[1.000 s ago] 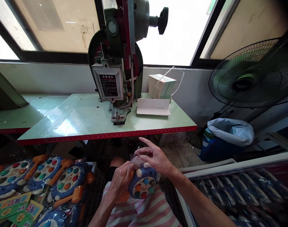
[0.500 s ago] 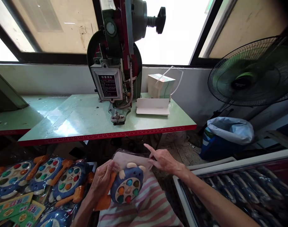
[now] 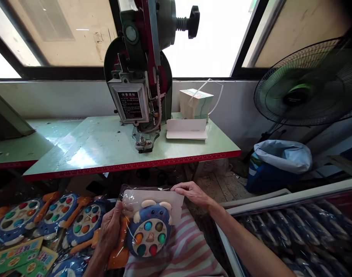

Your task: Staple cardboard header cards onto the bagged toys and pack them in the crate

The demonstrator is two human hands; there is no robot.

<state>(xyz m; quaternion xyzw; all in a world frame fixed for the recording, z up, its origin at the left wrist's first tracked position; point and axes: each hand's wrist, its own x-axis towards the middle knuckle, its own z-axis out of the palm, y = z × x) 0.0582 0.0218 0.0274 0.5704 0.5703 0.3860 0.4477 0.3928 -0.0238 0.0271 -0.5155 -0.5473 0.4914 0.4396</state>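
Over the striped cloth on my lap is a blue animal-shaped toy [image 3: 149, 231] with coloured round buttons, in a clear plastic bag. An orange toy hammer [image 3: 119, 242] lies along its left side. Behind the toy's ears a pale card [image 3: 137, 197] spans the upper part of the bag. My left hand [image 3: 110, 225] is closed on the bag's left edge, thumb in front. My right hand [image 3: 193, 193] pinches the card's upper right corner, together with the bag's edge there as far as I can tell. Its lower fingers are curled and partly hidden.
A stapling machine [image 3: 132, 102] stands on the green table [image 3: 97, 142], with a folded white card [image 3: 186, 134] and a card stack [image 3: 194, 105] beside it. Bagged toys [image 3: 21, 219] lie left; a crate [image 3: 224, 242] of packed toys is right. A fan [image 3: 297, 96] and sack [image 3: 275, 173] stand beyond.
The toy has turned more upright and faces me, and the card now lies flatter across the top. My right hand has gone from a pointing finger to a pinch at the card's corner. My left hand moved left.
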